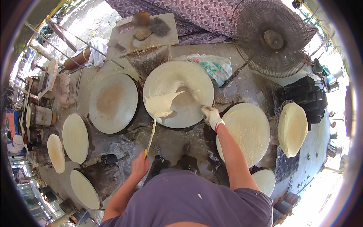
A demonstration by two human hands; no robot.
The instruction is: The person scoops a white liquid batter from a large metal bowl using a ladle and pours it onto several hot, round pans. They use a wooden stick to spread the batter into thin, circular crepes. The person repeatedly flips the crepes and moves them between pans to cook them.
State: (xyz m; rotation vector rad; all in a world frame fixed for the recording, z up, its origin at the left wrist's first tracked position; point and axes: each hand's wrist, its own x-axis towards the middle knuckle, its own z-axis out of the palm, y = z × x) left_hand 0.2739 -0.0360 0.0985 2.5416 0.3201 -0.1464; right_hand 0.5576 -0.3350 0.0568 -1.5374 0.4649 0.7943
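My left hand [140, 164] grips the handle of a batter-coated ladle [153, 132], whose head rests low at the left edge of the middle round griddle [181, 122]. Pale batter [161, 103] lies thick beside the ladle head and thinly in a curved band around the griddle's left and upper part. A bare grey patch shows at its centre and lower right. My right hand [211, 116], in a white glove with a red cuff, is closed at the griddle's right edge around a tool that is blurred and mostly hidden.
A bare griddle [113, 103] stands at the left, a batter-covered griddle [246, 133] at the right. Flatbreads lie on a stand at far right [293, 129] and far left [56, 153]. A large fan [272, 39], a plastic bag [212, 66] and a small table [130, 45] stand beyond.
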